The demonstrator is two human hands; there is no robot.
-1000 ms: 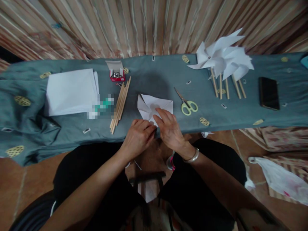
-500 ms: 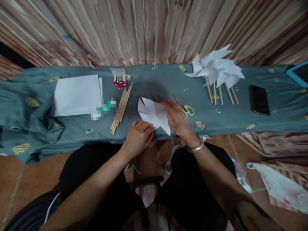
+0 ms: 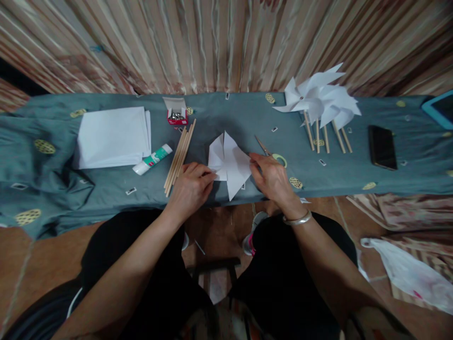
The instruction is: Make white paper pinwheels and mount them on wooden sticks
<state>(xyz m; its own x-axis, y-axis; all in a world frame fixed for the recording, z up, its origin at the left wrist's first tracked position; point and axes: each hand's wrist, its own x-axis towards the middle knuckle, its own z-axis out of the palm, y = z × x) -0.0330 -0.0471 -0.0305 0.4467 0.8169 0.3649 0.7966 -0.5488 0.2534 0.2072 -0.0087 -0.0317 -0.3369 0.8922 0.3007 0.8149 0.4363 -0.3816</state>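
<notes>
A white sheet of paper [image 3: 236, 163] with slits cut toward its middle lies between my hands, near the table's front edge. My left hand [image 3: 193, 186] pinches its lower left corner between thumb and fingers. At the opposite side, my right hand [image 3: 273, 179] has its fingertips closed on the right edge. Just behind my right hand are scissors [image 3: 279, 159] with pale green handles, partly covered by the hand. Several thin wooden sticks [image 3: 180, 156] lie beside my left hand.
A stack of white paper [image 3: 111, 137] and a green-and-white glue tube [image 3: 153, 159] lie left. Behind the sticks is an open red box [image 3: 177, 117] of small metal pieces. Finished paper pinwheels [image 3: 318, 97], a black phone [image 3: 382, 147] and a blue-edged device [image 3: 439, 108] lie right.
The cut paper has been turned, and its slit now points away from me. My left hand has moved left to another corner; my right hand has shifted slightly right and nearer me.
</notes>
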